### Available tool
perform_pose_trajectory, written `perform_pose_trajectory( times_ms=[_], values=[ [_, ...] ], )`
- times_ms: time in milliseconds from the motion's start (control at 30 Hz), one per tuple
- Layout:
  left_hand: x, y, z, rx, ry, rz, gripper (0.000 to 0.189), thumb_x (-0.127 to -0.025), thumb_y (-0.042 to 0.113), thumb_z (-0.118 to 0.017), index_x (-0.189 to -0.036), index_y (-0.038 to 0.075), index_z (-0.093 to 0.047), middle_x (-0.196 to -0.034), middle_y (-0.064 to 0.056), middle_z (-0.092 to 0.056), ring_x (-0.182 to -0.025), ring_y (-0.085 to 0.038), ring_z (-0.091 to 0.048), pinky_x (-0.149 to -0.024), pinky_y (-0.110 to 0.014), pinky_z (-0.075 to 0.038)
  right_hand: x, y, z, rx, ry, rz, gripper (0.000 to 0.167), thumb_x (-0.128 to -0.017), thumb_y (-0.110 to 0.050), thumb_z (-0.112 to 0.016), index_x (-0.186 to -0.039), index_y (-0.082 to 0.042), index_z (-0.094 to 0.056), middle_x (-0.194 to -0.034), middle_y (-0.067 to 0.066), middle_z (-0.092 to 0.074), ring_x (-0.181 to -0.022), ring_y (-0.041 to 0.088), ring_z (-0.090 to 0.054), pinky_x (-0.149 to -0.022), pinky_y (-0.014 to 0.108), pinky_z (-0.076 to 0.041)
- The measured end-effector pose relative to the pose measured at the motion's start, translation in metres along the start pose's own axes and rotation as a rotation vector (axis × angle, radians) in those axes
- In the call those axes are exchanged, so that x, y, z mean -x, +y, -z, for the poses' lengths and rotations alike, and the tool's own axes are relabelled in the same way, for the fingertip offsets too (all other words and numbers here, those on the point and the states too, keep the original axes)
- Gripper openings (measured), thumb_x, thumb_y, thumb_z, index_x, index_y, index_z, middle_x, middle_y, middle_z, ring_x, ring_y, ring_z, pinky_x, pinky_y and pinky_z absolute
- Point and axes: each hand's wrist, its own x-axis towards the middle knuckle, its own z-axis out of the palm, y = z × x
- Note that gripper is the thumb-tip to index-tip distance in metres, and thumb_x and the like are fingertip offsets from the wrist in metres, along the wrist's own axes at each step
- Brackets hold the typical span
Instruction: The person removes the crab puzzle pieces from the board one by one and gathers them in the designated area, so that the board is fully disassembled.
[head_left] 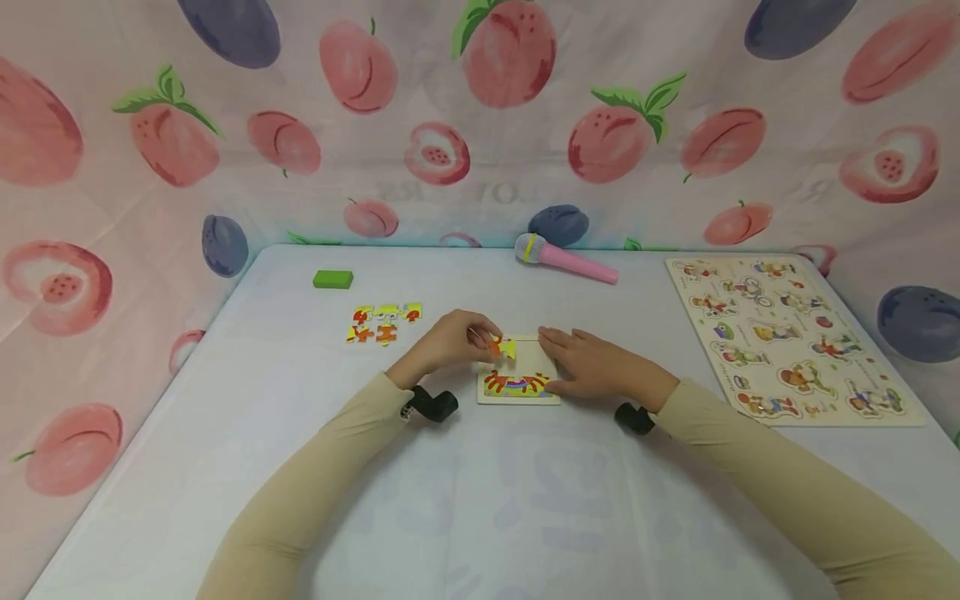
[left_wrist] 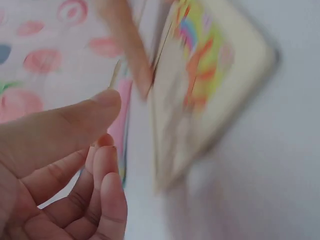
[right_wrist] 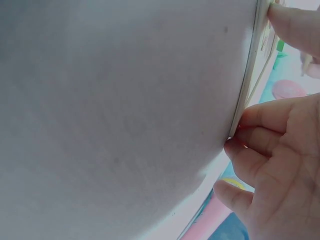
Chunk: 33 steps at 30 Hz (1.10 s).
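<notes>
— Yellow and orange are noted on the puzzle piece [head_left: 509, 350]. Head view: how is it held?

— It is pinched by the left hand [head_left: 453, 337], thumb against fingertips, over the frame [head_left: 520, 401], which lies just right of that hand. Loose pieces [head_left: 386, 335] are seen farther off to its left.

— What could go wrong?

— A jam is judged possible: if the piece were lowered askew, the printed strip [head_left: 517, 386] beside it could be caught and lifted. If contact by the right hand [head_left: 600, 365] were slackened, the frame could be slid.

— Left wrist view: what is added?

— The lower fingers are shown loosely curled below the thumb, unclear from the head. Past the thumb tip only a thin edge [left_wrist: 115, 74] is seen; whether it is the piece cannot be told.

— Right wrist view?

— The frame's edge is seen touched by thumb and nearly straight fingers, spread along it; no grip is apparent.
</notes>
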Motion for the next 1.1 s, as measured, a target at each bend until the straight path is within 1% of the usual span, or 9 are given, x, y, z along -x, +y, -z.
perform_pose_trajectory(
  times_ms=[100, 233, 333, 433, 600, 800, 1100],
  values=[
    [0.009, -0.013, 0.020, -0.004, 0.079, 0.005, 0.032, -0.076, 0.009, -0.077, -0.107, 0.003, -0.068, -0.092, -0.011, -0.065, -0.082, -0.018, -0.060, -0.075, -0.025, -0.049, 0.001, -0.001, 0.001, -0.004, 0.001, 0.001, 0.079, -0.092, -0.046, -0.053, -0.147, 0.003, -0.023, -0.156, 0.016, -0.019, -0.144, 0.029, -0.022, -0.114, 0.051, -0.020],
    [0.022, -0.034, 0.044, -0.030, 0.171, 0.060, 0.033, -0.076, 0.007, -0.077, -0.108, 0.003, -0.069, -0.093, -0.013, -0.065, -0.084, -0.021, -0.060, -0.076, -0.028, -0.048, 0.002, -0.001, 0.000, 0.000, 0.011, 0.006, 0.079, -0.092, -0.046, -0.053, -0.146, 0.003, -0.023, -0.156, 0.017, -0.019, -0.144, 0.029, -0.022, -0.114, 0.051, -0.021],
    [0.029, -0.047, 0.058, -0.044, 0.214, 0.104, 0.035, -0.076, 0.007, -0.077, -0.109, 0.002, -0.068, -0.094, -0.014, -0.065, -0.086, -0.023, -0.060, -0.076, -0.028, -0.048, 0.003, -0.001, 0.000, 0.003, 0.015, 0.006, 0.079, -0.092, -0.046, -0.053, -0.146, 0.003, -0.023, -0.156, 0.017, -0.019, -0.144, 0.029, -0.021, -0.114, 0.051, -0.021],
    [0.034, -0.057, 0.066, -0.053, 0.232, 0.145, 0.035, -0.076, 0.007, -0.076, -0.110, 0.002, -0.068, -0.095, -0.014, -0.065, -0.088, -0.025, -0.061, -0.076, -0.028, -0.049, 0.004, -0.002, 0.001, -0.001, 0.016, 0.006, 0.079, -0.092, -0.045, -0.053, -0.146, 0.003, -0.023, -0.156, 0.016, -0.020, -0.144, 0.029, -0.021, -0.115, 0.050, -0.021],
    [0.038, -0.069, 0.071, -0.084, 0.227, 0.194, 0.034, -0.077, 0.006, -0.075, -0.109, 0.002, -0.068, -0.094, -0.013, -0.065, -0.088, -0.024, -0.059, -0.077, -0.029, -0.048, 0.003, -0.002, 0.001, -0.004, 0.019, 0.009, 0.078, -0.092, -0.044, -0.053, -0.146, 0.003, -0.023, -0.155, 0.017, -0.020, -0.144, 0.029, -0.022, -0.114, 0.050, -0.022],
    [0.037, -0.075, 0.070, -0.100, 0.202, 0.229, 0.031, -0.076, 0.005, -0.076, -0.106, 0.000, -0.068, -0.088, -0.010, -0.063, -0.081, -0.020, -0.055, -0.073, -0.026, -0.044, 0.002, -0.002, 0.001, 0.006, 0.016, 0.007, 0.078, -0.092, -0.044, -0.053, -0.146, 0.003, -0.023, -0.156, 0.016, -0.020, -0.144, 0.029, -0.022, -0.114, 0.050, -0.022],
    [0.036, -0.077, 0.068, -0.135, 0.206, 0.233, 0.032, -0.075, 0.004, -0.077, -0.105, -0.001, -0.068, -0.087, -0.010, -0.063, -0.080, -0.018, -0.055, -0.072, -0.024, -0.043, 0.003, -0.002, 0.000, -0.002, 0.013, 0.010, 0.077, -0.093, -0.044, -0.051, -0.147, 0.003, -0.023, -0.156, 0.016, -0.019, -0.144, 0.028, -0.021, -0.115, 0.049, -0.021]
  ],
)
